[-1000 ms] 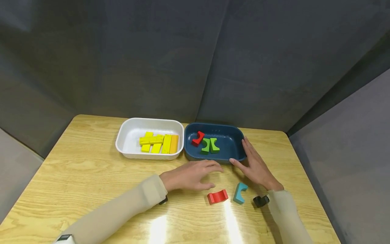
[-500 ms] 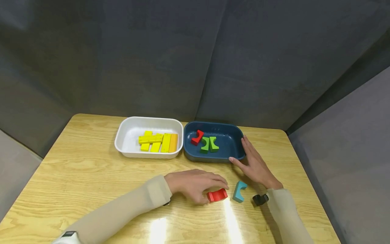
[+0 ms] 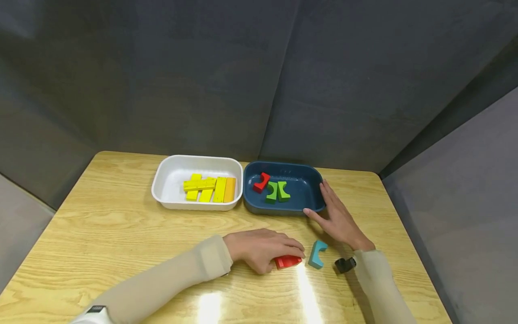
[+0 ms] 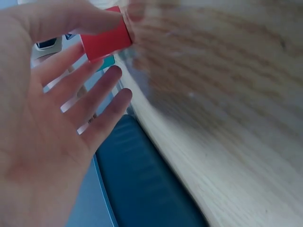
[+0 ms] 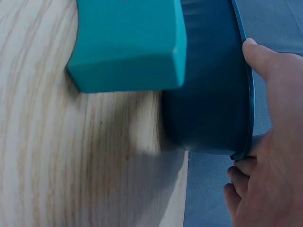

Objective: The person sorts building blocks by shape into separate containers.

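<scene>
My left hand (image 3: 265,249) holds a red arch-shaped toy block (image 3: 288,262) on the table, thumb at one end and fingers over the far side. In the left wrist view the thumb lies against this red block (image 4: 108,43) while the other fingers spread behind it. My right hand (image 3: 340,225) grips the near right corner of a dark blue tray (image 3: 305,191), its thumb on the front rim and its fingers along the right side. Inside the tray lie a red arch block (image 3: 261,182) and two green ones (image 3: 283,192). A teal arch block (image 3: 317,255) rests on the table between the hands.
Left of the blue tray, touching or nearly so, stands a white tray (image 3: 166,189) with several yellow blocks (image 3: 199,185) and an orange-yellow one (image 3: 229,190). Dark fabric walls (image 3: 202,81) enclose the wooden table (image 3: 121,234) behind and at the sides.
The left hand has come down and right from in front of the blue tray to the red block on the table, its fingers now closing over it. The right hand stays at the tray corner.
</scene>
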Tool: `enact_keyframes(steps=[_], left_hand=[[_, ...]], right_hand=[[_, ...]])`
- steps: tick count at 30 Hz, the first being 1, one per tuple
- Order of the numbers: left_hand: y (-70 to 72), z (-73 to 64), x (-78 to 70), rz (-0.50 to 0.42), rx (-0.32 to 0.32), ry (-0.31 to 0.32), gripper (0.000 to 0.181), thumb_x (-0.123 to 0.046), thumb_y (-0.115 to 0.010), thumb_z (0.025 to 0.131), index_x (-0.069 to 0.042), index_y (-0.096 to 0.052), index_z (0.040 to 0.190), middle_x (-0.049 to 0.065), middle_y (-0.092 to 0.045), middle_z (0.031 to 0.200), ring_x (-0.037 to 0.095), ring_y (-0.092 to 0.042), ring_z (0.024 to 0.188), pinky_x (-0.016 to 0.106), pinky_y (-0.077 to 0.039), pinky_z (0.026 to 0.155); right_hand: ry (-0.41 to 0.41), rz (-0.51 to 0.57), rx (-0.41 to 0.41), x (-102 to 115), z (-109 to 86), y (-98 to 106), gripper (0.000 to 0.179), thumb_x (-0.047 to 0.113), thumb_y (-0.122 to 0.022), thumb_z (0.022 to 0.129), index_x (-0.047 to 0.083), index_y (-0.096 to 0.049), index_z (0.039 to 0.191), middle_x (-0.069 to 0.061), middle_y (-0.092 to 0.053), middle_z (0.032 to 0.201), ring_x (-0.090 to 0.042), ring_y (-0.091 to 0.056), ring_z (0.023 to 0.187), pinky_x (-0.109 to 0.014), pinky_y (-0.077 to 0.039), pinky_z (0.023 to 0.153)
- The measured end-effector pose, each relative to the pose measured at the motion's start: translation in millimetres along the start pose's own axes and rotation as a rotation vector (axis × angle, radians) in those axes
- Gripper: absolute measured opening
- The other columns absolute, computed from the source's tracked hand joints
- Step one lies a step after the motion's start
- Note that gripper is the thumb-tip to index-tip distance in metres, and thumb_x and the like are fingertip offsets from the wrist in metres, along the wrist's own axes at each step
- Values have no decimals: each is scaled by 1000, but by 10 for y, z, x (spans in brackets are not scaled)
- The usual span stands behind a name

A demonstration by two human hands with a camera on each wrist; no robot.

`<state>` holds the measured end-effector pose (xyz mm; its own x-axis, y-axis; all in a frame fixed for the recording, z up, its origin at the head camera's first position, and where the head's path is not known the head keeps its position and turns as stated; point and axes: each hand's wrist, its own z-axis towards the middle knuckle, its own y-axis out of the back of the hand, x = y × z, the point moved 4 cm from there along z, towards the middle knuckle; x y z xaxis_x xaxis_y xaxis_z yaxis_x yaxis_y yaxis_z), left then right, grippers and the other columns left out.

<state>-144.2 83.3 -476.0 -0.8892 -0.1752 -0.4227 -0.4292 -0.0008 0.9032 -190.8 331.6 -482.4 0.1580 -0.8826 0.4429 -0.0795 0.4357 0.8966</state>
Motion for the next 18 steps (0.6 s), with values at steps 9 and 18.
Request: enact_keyframes(steps=[9,18], left_hand=[[-16,29,-21,35,5,5,68,-11,-71,99,-25,-49,162,-9,-46,166,7,-51,142,23,-42,117],[-10,50,11,21,-25,30,62,-23,-79,97,-22,-56,155,-7,-58,150,4,-58,122,19,-49,103]], right_hand=[[-8,-3,1,6,1,2,106,65,-61,102,10,-5,174,-9,2,181,-45,-12,164,-74,-19,125],[-11,-4,-6,29,-10,23,105,63,-62,102,9,-6,174,-9,1,181,-47,-13,163,-75,-20,124]])
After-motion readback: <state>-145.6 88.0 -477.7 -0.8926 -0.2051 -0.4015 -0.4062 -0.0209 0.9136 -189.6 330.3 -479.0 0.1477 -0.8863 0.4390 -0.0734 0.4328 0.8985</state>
